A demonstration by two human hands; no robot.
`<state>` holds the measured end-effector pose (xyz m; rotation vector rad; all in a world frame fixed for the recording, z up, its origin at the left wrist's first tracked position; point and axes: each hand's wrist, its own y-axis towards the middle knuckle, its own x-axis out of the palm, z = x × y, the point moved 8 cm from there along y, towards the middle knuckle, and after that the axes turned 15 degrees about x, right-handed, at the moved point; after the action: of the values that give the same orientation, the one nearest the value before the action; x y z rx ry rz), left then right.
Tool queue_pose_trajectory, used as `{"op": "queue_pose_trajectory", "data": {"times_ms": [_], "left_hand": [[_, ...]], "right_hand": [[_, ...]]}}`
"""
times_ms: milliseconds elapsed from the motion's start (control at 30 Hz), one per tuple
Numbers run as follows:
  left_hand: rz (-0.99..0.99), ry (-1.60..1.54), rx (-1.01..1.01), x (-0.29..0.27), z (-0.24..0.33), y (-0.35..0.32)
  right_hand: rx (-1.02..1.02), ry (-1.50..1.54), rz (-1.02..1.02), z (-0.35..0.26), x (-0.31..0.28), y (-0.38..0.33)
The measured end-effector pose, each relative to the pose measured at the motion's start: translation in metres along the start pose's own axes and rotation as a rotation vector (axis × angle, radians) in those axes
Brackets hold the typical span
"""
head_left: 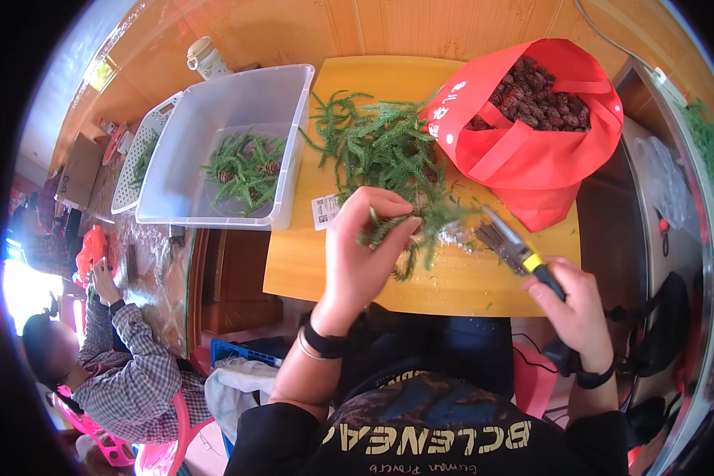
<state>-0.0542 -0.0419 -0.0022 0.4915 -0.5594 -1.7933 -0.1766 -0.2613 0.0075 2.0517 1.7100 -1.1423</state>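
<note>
Green needle-leaved conifer sprig, pinched in the left hand over the near middle of the yellow wooden tabletop, fingers closed round its stem end. Just right of it, a hot glue gun with yellow collar and black handle, gripped whole-fisted by the right hand, nozzle aimed left toward the sprig and a small pale smear on the board between them. Farther back, a loose heap of uncut green conifer sprigs spread across the middle of the board, seemingly the stock yet to be worked. Far right, an open red fabric bag full of dark brown pine cones, hardly depleted by the look of it. Far left, a clear plastic storage bin holding only a thin layer of finished green sprigs with small brown cones attached, bottom largely visible. Judged from that: a small batch done, one piece in hand, most of the material left. Beyond the bin, a white perforated basket. Near left, below table level, another person in a checked shirt, seated.
</note>
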Motion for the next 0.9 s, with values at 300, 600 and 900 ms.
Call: {"op": "queue_pose_trajectory", "data": {"times_ms": [300,600,900], "left_hand": [[-0.167,-0.885,-0.424,0.021,-0.002,-0.02],[-0.359,-0.982,-0.481,0.057,0.013,-0.031],[-0.45,-0.96,-0.511,0.068,0.02,-0.037]], "right_hand": [[-0.204,-0.338,0.238,0.105,0.005,0.065],[-0.321,0.128,0.069,-0.024,-0.013,0.027],[-0.667,0.059,-0.275,-0.099,0.016,0.008]]}}
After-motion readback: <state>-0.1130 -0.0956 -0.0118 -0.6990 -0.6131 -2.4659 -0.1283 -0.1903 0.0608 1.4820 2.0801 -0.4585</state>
